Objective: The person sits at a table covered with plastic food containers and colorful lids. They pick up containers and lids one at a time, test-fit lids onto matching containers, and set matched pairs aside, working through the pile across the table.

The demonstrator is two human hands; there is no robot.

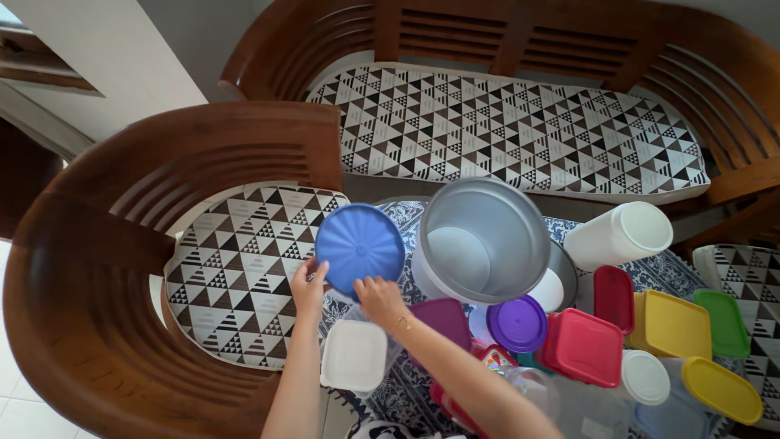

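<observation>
A round blue lid [360,247] with radiating ribs is held up at the table's left end by both hands. My left hand [308,285] grips its lower left edge. My right hand [379,299] grips its lower right edge, the wrist wearing a thin bracelet. Just right of the lid stands a large grey round container [481,241], open and empty. Below the hands sits a clear square box with a white lid [353,355], and beside my right forearm a purple square lid [444,319].
A table with a blue patterned cloth [658,271] holds several containers: a white cylinder [619,234] on its side, a purple round lid [517,323], red [584,345], yellow [671,325] and green [721,320] lidded boxes. Wooden chair [146,244] at left, wooden bench [520,122] behind, both with triangle-patterned cushions.
</observation>
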